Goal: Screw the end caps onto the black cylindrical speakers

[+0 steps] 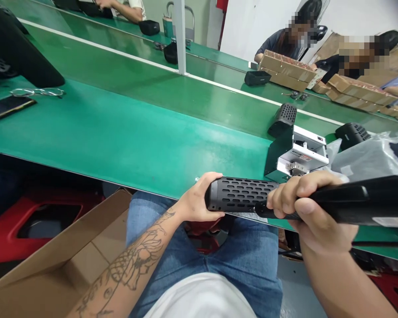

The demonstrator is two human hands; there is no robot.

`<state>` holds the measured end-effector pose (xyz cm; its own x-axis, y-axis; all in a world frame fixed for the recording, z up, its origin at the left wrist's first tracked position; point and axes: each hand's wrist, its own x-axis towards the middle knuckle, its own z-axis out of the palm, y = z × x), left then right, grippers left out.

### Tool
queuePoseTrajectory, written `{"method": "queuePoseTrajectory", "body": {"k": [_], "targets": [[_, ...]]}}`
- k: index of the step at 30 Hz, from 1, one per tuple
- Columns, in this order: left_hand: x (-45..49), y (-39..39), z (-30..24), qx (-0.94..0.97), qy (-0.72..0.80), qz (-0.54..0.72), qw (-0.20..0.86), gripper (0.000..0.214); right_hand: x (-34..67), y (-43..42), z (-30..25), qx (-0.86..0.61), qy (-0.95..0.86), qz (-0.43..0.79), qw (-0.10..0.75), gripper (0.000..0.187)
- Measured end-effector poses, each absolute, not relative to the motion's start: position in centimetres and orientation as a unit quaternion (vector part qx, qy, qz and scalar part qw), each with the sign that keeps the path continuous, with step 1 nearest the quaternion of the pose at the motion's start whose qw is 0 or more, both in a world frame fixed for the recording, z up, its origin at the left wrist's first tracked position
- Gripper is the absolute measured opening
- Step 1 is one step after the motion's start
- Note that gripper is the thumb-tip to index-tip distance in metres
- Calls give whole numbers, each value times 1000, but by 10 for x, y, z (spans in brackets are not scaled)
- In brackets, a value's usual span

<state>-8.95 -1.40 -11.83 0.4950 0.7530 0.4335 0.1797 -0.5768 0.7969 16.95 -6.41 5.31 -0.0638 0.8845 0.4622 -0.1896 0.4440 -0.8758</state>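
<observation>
Head view: my left grip point(195, 198) wraps shut around a black speaker point(240, 194), held at the edge of the green table point(119, 132). My right grip point(313, 207) squeezes a long black stick point(345, 198) against it. Firm fingers keep both steady.

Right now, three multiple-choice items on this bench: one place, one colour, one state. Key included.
1. Where do the eyeglasses lie?
A) on the green conveyor belt
B) in the cardboard box
C) on the plastic bag

2. What colour is the stool below the belt?
A) blue
B) red
C) white

3. The perforated black cylinder is:
A) lying on the belt
B) inside the plastic bag
C) gripped in the left hand

1 A: they rest on the belt beside a phone.
2 B: its seat shows red.
3 C: the left fingers wrap its end.
</observation>
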Motion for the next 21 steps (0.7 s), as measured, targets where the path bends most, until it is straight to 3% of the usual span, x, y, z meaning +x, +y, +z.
{"method": "queuePoseTrajectory", "body": {"k": [9,21], "targets": [[-89,-14,-114,784,319,392,360,114,172,-63,49,-300,-606,461,575,24],[-88,-16,-113,792,310,402,338,116,176,-68,61,-277,-610,447,592,15]]}}
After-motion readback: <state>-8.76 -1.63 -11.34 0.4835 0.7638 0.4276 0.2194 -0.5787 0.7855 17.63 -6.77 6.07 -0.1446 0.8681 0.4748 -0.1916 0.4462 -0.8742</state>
